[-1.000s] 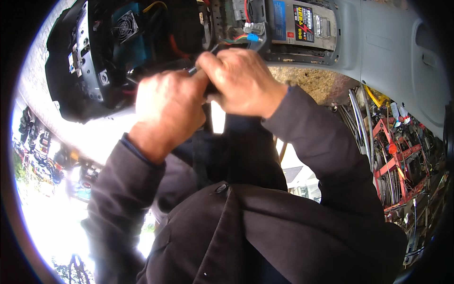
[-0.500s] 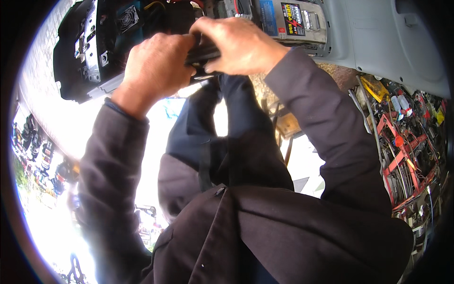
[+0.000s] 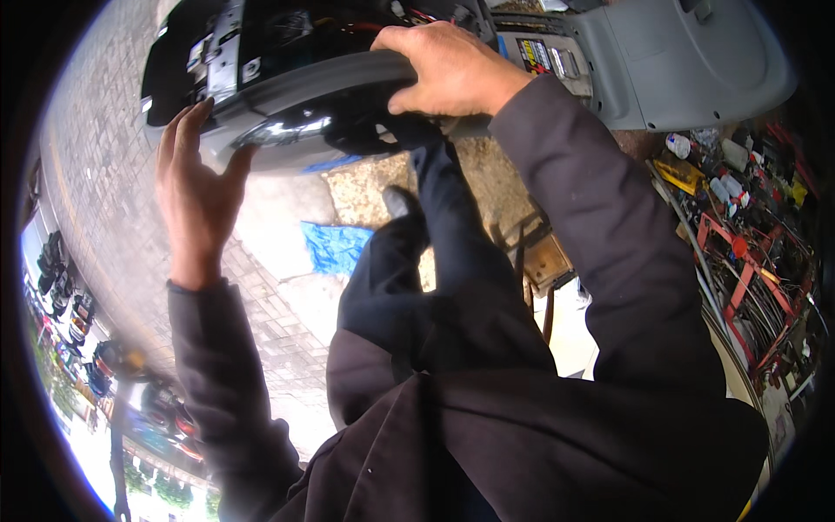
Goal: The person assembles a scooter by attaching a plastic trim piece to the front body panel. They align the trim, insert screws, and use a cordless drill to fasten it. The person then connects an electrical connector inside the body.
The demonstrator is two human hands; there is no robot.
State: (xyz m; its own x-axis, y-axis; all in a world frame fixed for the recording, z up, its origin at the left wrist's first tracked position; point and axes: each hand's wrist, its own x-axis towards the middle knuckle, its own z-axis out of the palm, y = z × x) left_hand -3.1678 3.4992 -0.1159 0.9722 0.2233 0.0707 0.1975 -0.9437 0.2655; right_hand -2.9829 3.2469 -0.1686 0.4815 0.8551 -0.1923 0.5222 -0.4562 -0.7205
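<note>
Stretched between my hands is a long, curved, glossy dark panel (image 3: pixel 304 117) with a greyer band along its upper edge. My right hand (image 3: pixel 457 71) clasps its right end, thumb below and fingers over the top. At the left end my left hand (image 3: pixel 200 178) has its thumb and fingers spread round the panel's edge; the fingertips are partly hidden. Behind the panel lies the opened body of a vehicle, with a metal bracket (image 3: pixel 228 52) at the left and wires (image 3: pixel 417 15) inside. A box-shaped battery (image 3: pixel 567 68) with printed labels sits right of my right hand.
A grey body panel (image 3: pixel 678 70) extends to the upper right. Under me lie paving and a crumpled blue sheet (image 3: pixel 335 246). A wooden stool (image 3: pixel 548 263) stands beside my leg. Farther right is a heap of parts with a red metal frame (image 3: pixel 739 304).
My hands, close together before, are now far apart. The left moved left and down along the panel, which now shows its length. The head view has shifted too.
</note>
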